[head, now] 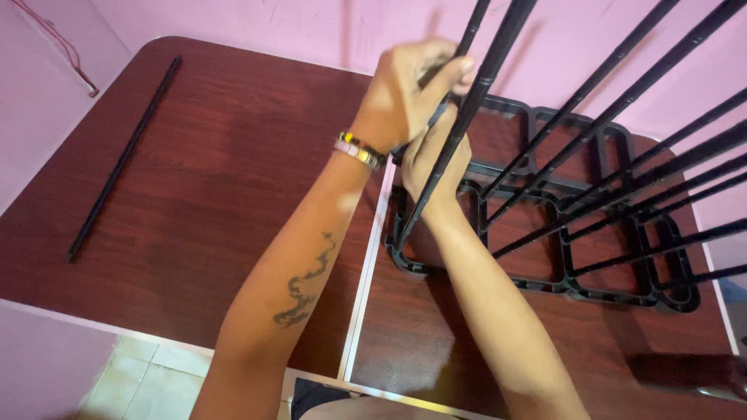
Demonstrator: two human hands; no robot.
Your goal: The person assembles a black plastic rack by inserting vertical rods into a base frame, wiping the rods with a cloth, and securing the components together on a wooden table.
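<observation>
Two hands met at the twelve o'clock part of the view, both closed on black rods rising from a black plastic frame (545,233). The left hand (405,97), with a beaded bracelet (359,150) at the wrist and a dark tattoo (307,284) on the forearm, wrapped its fingers (455,74) around a thin rod (475,23) near its upper part, thumb pressed along it. The right hand (436,167) sat just below and behind, at about six o'clock from the left, gripping a thicker rod (486,74) that ran down to the frame's near left corner. The frame lay flat on a dark red-brown table (218,171), at three o'clock from the hands, with open rectangular cells; several more rods (622,101) stood in it and leaned toward two o'clock. A single loose rod (124,155) lay on the table well apart, at nine o'clock. A pale seam (366,288) split the tabletop in two. Pink wall (257,23) bordered the table at twelve o'clock, and pale floor tiles (144,381) showed at seven o'clock.
</observation>
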